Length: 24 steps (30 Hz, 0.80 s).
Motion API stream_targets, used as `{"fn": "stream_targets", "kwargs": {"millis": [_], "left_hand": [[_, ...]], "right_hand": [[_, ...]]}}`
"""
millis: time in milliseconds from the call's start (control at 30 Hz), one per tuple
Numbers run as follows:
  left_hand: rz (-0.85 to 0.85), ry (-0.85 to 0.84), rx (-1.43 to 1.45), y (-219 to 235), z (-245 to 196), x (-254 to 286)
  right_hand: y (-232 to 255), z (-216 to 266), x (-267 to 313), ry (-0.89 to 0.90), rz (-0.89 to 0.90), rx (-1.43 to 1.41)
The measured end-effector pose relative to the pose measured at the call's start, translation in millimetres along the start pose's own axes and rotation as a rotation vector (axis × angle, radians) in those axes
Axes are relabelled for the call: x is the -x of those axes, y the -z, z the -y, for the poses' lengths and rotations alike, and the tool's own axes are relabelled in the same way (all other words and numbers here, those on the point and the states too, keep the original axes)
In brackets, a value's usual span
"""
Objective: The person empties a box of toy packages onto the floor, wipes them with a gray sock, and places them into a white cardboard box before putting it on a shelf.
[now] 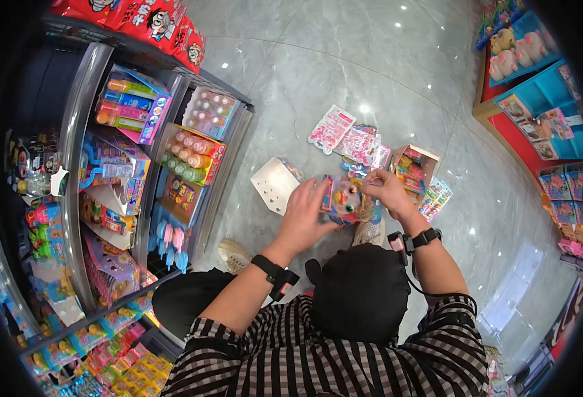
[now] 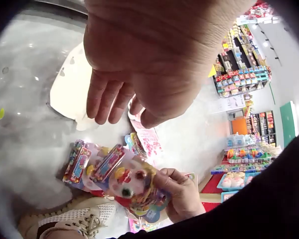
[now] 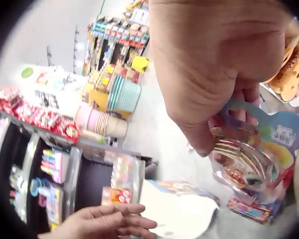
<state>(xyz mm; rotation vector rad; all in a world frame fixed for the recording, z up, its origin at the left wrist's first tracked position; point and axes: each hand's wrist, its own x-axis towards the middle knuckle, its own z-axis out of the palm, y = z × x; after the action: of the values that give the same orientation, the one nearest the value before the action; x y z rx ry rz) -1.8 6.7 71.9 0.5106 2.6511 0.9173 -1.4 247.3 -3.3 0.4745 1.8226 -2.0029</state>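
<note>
My right hand point(image 1: 392, 192) pinches a small stack of carded toys in clear bubbles point(image 1: 344, 198) by one end. The cards are colourful, and a face-like toy shows in the top bubble point(image 2: 124, 181). In the right wrist view, thumb and fingers grip the blue card top point(image 3: 284, 132), and several card edges lie together. My left hand point(image 1: 305, 215) is beside the stack's other end with its fingers extended. Both wrist views show this left hand point(image 3: 107, 223) apart from the stack, holding nothing.
On the floor lie a white cut-out box point(image 1: 270, 188), pink flat packs point(image 1: 332, 129) and an open carton of packaged goods point(image 1: 425, 159). Shelves of boxed sweets and toys point(image 1: 189, 155) line the left. A red and blue display point(image 1: 530, 112) stands at right. Shoes point(image 1: 234, 255) are close below.
</note>
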Motion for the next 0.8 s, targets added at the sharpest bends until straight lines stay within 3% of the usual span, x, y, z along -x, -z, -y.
{"fn": "stream_targets", "kwargs": {"millis": [67, 133, 200, 267, 300, 333, 367, 400, 433, 467, 500, 533, 567, 633, 667, 800], "left_hand": [[0.123, -0.331, -0.354, 15.9, -28.8, -13.7], [0.145, -0.35, -0.378, 14.7, -34.7, -23.4], [0.172, -0.376, -0.4, 12.0, -38.2, -31.0], [0.302, -0.22, -0.248, 9.5, -39.0, -35.4], [0.294, -0.133, -0.231, 11.7, -42.6, -35.3], [0.299, -0.136, -0.233, 7.6, -35.8, -34.0], [0.291, 0.018, 0.164, 1.3, -23.0, -32.3], [0.274, 0.173, 0.557, 0.8, -14.2, -32.1], [0.379, 0.371, 0.72, 11.8, -12.6, -33.0], [0.382, 0.37, 0.711, 14.6, -4.6, -31.8], [0.387, 0.477, 1.007, 13.2, 6.5, -27.6], [0.384, 0.585, 1.304, 12.5, 11.7, -23.0], [0.363, 0.549, 1.319, 16.6, 5.9, -20.5], [0.363, 0.555, 1.445, 20.8, -0.2, -16.1], [0.358, 0.559, 1.579, 23.9, -3.7, -14.7], [0.349, 0.51, 1.669, 40.2, -15.2, -8.7]], "right_hand": [[-6.3, 27.3, 3.4, -0.067, 0.03, -0.111], [-7.7, 38.9, 3.6, -0.137, 0.15, -0.238], [-8.0, 46.3, 7.5, -0.078, 0.186, -0.24], [-2.9, 56.4, 19.1, -0.07, 0.205, -0.267], [3.9, 78.1, 37.4, -0.126, 0.052, -0.178], [15.6, 66.8, 43.7, -0.005, -0.093, -0.248], [35.2, 47.8, 50.2, 0.119, -0.232, -0.316], [56.7, 24.2, 60.0, 0.16, -0.454, -0.235], [79.9, -5.2, 72.2, 0.199, -0.678, -0.153], [99.5, -41.5, 84.0, 0.226, -0.865, -0.043], [124.6, -91.8, 96.4, 0.125, -0.941, 0.011], [132.8, -121.1, 113.7, 0.008, -0.988, 0.328], [136.1, -147.3, 130.5, -0.109, -1.016, 0.647], [132.2, -222.2, 162.5, -0.312, -0.827, 1.006], [118.4, -219.8, 175.2, -0.581, -0.671, 0.915], [100.0, -237.3, 174.3, -0.666, -0.729, 0.76]]}}
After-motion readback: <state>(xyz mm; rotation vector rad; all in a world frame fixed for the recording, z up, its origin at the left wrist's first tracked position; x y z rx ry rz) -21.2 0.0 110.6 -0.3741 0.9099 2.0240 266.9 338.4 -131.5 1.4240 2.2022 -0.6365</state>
